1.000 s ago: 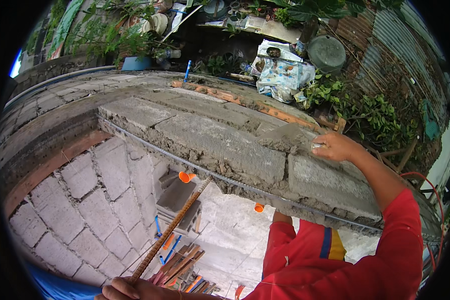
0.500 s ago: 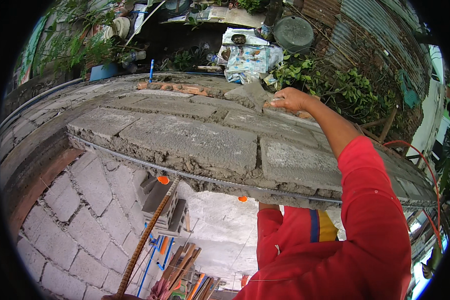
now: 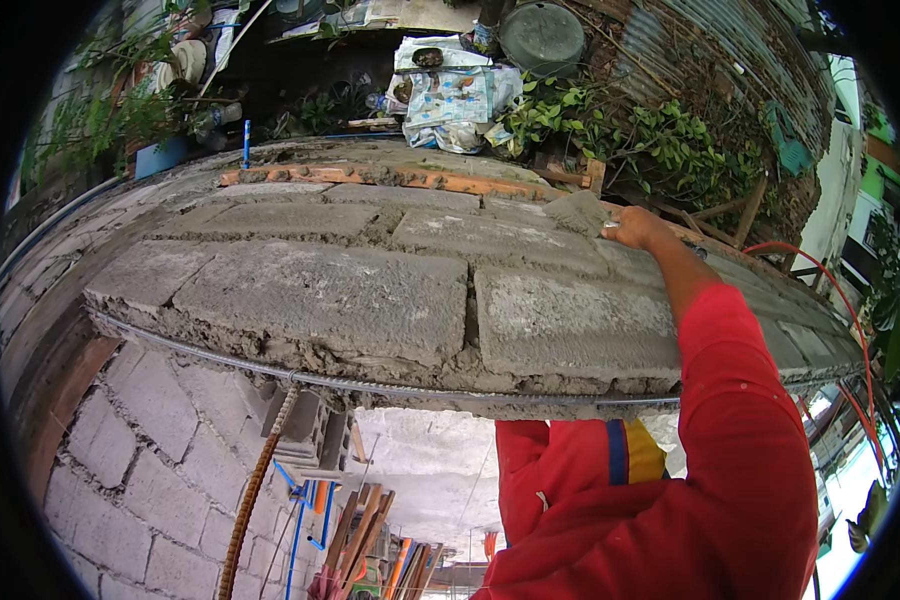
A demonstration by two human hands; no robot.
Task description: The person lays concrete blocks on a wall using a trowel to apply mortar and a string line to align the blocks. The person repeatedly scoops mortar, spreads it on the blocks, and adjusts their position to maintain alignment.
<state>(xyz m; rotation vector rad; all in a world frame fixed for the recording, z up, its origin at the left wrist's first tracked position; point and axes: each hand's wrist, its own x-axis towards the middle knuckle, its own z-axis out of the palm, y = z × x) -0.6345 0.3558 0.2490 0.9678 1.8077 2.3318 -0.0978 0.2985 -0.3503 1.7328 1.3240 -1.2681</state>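
Rough grey block wall (image 3: 570,315) is curving across mid-view, mortar showing in the joints. Nearest us, btm R, a red shirt (image 3: 660,530) is filling the corner, & its R sleeve (image 3: 740,370) is stretching up over the blocks. L of that, a rusty ribbed rod (image 3: 253,480) is rising from the btm edge, its top end meeting a thin grey bar (image 3: 440,388) that's running along the wall's near edge. L hand is sitting out of view, so can't tell what its fingers are doing. Farther out, R hand (image 3: 635,228) is gripping a trowel (image 3: 577,210), fingers folding together round the handle; blade's pointing L over the upper courses, just beside a mortar-flecked orange board (image 3: 390,178). Can't tell if the blade's touching. Down below, past the bar, wood strips (image 3: 363,530) are bunching up near blue pipes (image 3: 296,545), w/ hollow blocks (image 3: 322,458) sitting close by. Beyond the board, a blue pipe stub (image 3: 247,145) is sticking up on the L, leafy plants (image 3: 650,140) are crowding ctr-R, plastic sacks (image 3: 450,100) are lying near a round grey tub (image 3: 542,40), & corrugated sheets (image 3: 710,60) are spreading across top R.
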